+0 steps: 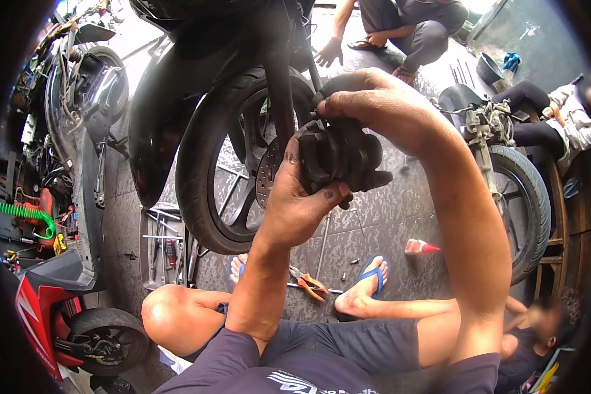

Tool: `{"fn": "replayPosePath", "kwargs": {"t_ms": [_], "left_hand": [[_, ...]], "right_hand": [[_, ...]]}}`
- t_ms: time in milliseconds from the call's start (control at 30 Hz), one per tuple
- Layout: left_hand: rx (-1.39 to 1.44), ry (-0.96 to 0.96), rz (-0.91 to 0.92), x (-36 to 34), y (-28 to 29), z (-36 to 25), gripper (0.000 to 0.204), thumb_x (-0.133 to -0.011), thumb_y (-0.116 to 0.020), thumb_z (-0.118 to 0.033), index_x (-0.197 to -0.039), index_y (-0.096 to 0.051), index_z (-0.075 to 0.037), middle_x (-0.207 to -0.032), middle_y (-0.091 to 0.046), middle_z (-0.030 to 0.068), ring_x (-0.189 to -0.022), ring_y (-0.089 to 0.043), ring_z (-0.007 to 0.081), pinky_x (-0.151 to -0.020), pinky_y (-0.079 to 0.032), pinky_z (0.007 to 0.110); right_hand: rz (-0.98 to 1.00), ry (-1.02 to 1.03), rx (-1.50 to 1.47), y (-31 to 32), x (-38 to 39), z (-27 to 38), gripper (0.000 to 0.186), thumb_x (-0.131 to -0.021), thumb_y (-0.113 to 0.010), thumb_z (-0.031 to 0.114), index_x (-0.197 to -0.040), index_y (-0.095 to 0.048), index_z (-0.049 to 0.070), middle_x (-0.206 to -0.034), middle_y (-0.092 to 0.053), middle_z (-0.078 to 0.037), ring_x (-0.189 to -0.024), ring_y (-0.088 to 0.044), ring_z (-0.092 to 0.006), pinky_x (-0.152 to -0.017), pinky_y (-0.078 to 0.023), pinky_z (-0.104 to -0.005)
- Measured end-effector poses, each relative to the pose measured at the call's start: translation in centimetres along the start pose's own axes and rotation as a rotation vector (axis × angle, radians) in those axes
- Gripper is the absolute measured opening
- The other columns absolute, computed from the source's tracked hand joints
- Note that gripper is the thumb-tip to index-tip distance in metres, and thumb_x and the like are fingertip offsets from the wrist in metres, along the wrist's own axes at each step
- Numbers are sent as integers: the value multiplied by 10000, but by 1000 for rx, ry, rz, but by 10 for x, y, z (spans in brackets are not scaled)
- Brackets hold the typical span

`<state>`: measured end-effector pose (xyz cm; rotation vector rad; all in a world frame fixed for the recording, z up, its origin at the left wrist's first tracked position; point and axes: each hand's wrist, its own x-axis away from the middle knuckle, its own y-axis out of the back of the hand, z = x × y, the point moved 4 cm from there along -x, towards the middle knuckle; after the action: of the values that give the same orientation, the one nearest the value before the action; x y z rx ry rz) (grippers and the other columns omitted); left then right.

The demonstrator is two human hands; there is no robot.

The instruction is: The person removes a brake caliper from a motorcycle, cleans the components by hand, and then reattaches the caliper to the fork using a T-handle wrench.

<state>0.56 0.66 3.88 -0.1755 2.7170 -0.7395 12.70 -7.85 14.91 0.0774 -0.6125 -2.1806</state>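
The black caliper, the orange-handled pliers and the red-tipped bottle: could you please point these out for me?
Black caliper [344, 156], head view: the middle of its body.
Orange-handled pliers [312, 285], head view: near the start of the handles.
Red-tipped bottle [416, 247], head view: its body.

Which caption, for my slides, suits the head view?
Brake caliper in left hand, right hand at its top, wheel nearby.

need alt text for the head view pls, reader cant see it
A bare left grip holds a dark mechanical part, apparently a brake caliper, with the right grip at its upper end, beside a motorcycle's front wheel. On the grey floor lie orange-handled pliers and a tray of tools; other people and motorcycles are nearby.
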Motion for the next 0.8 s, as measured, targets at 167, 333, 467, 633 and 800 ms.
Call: {"fn": "replayPosePath", "kwargs": {"t_ms": [167,333,467,633,800], "left_hand": [[177,38,-22,0,1,-7,665,-891,-718,20,-1457,-375,-47,-1286,-634,108,-1143,-642,191,-905,-545,322],[60,-16,-65,0,-5,-5,633,-885,-739,-13,-1436,-428,-50,-1141,-663,82,-927,-664,150,-717,-565,303],[-170,30,-48,4,-10,-4,664,-886,-701,33,-1462,-379,-39,-1118,-657,59,-976,-653,125,-858,-543,286],[-626,-30,24,3,-12,-12,803,-869,-719,7,-1534,-270,1,-1169,-686,148,-1076,-692,239,-971,-518,346],[-865,25,45,6,-4,-16,878,-833,-734,-11,-1550,-228,30,-1154,-704,230,-1095,-712,307,-967,-521,366]], "right_hand": [[-364,287,-236,8,22,-7,374,-992,-644,293,-1139,-687,-48,-976,-671,-35,-903,-578,-101,-812,-466,-258],[-559,364,-340,-21,92,-37,462,-944,-687,222,-1311,-584,-41,-1137,-649,-67,-959,-585,-118,-829,-467,-250],[-601,220,-603,-43,116,-81,521,-970,-685,223,-1389,-524,-40,-1222,-642,-114,-1064,-605,-129,-907,-495,-257],[-492,138,-646,-48,99,-84,545,-1022,-648,246,-1451,-471,-40,-1228,-649,-119,-1033,-611,-123,-894,-518,-285],[-372,117,-619,-54,80,-89,499,-1011,-674,258,-1389,-545,-41,-1124,-701,-100,-912,-640,-105,-788,-529,-262]]}}
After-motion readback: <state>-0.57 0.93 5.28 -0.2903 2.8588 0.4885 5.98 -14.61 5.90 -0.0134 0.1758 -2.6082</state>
